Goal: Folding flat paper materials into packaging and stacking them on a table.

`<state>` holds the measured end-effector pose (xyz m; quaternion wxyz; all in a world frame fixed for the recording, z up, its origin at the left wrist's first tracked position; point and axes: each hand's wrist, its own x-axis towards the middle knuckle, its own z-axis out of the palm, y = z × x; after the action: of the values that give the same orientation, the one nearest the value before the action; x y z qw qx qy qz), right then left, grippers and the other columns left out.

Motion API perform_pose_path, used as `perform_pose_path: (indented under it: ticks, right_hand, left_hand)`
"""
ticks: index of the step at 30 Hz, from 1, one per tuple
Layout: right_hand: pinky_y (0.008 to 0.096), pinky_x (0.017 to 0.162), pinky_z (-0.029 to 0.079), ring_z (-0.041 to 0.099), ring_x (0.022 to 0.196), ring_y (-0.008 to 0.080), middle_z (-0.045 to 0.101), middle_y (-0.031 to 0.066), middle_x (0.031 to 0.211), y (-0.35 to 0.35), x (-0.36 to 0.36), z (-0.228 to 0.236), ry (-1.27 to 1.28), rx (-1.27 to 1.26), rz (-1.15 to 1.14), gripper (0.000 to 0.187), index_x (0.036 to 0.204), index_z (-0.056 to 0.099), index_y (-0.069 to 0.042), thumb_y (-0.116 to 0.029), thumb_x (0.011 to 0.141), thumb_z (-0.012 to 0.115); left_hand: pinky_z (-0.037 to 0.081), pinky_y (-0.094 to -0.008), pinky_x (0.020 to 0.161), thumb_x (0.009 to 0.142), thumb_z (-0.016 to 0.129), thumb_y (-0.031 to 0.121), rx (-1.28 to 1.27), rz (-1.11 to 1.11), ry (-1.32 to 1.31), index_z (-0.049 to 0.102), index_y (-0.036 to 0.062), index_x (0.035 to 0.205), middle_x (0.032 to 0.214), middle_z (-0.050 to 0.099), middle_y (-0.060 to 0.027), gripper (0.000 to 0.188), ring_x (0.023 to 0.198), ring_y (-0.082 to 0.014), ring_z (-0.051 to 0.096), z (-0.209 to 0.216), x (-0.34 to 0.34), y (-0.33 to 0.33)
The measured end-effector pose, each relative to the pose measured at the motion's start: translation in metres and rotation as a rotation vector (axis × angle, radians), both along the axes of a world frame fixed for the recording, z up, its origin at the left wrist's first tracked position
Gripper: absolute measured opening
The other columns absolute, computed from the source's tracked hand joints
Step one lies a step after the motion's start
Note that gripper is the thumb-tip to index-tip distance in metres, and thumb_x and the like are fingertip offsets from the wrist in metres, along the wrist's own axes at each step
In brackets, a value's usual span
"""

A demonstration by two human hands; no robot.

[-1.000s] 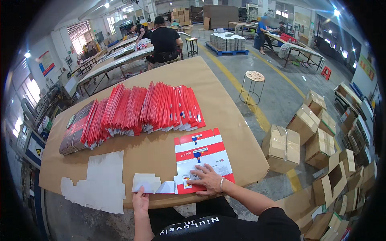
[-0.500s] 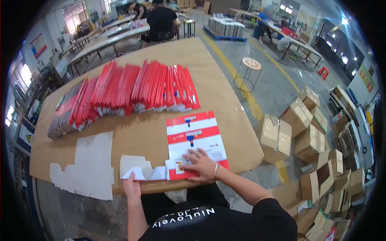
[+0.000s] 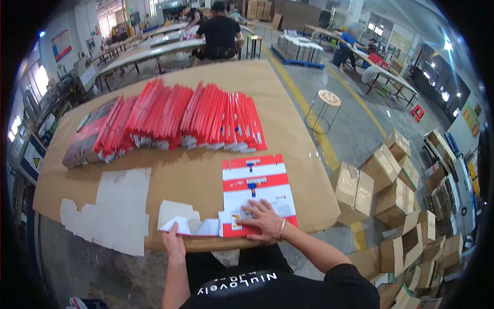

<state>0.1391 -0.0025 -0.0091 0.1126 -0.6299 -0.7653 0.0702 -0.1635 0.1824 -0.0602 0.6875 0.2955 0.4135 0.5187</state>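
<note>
A flat red-and-white printed carton [image 3: 275, 193] lies at the table's near edge. Its folded white flaps [image 3: 205, 227] reach out to the left. My left hand [image 3: 175, 243] pinches the far-left flap between thumb and fingers at the table edge. Spread flat, my right hand [image 3: 265, 222] presses on the lower part of the carton's printed panel. Left of it lies an unfolded grey cardboard blank [image 3: 121, 206], plain side up, jutting over the edge. Farther back a long row of folded red cartons [image 3: 170, 113] leans packed together.
The brown-covered table [image 3: 193, 177] carries all of this. A stack of dark flat blanks [image 3: 82, 149] ends the red row at left. Brown cardboard boxes [image 3: 352, 190] crowd the floor at right, near a round stool [image 3: 328, 98]. People sit at tables farther off.
The view has shifted slightly, so the scene sits a little lower in the picture. Both hands keep the same places on the carton.
</note>
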Motion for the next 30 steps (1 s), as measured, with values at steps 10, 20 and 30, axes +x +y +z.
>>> perform_pose_path:
  ticks: [10,20,30]
  right_hand:
    - [0.0628,0.117,0.019,0.027,0.146,0.0414,0.036,0.0138,0.155,-0.002,-0.001,-0.005,-0.004,-0.008,0.050,0.064,0.147,0.048,-0.035,-0.054,0.088,0.065]
    - [0.0716,0.111,0.023,0.025,0.148,0.0453,0.021,0.0146,0.165,-0.001,-0.004,-0.021,0.062,0.036,0.149,0.068,0.151,0.037,-0.042,-0.029,0.089,0.064]
    - [0.0616,0.115,0.029,0.037,0.143,0.0371,0.035,0.0118,0.158,0.000,-0.013,-0.010,-0.077,0.123,0.105,0.072,0.151,0.037,-0.041,-0.029,0.088,0.071]
  left_hand:
    - [0.046,-0.0406,0.101,0.097,0.055,0.007,0.370,-0.005,0.409,0.049,-0.0017,0.135,0.127,0.058,-0.0141,0.039,0.117,-0.0297,0.058,-0.006,0.014,-0.014]
    - [0.027,-0.0545,0.118,0.091,0.050,0.012,1.351,-0.589,0.989,0.057,0.0187,0.140,0.154,0.037,-0.0249,0.050,0.141,-0.0479,0.034,-0.007,0.041,-0.004]
    - [0.012,-0.0576,0.121,0.094,0.051,0.057,1.380,-0.799,1.019,0.032,0.0131,0.156,0.163,0.017,-0.0230,0.078,0.150,-0.0444,0.016,0.016,0.034,-0.004]
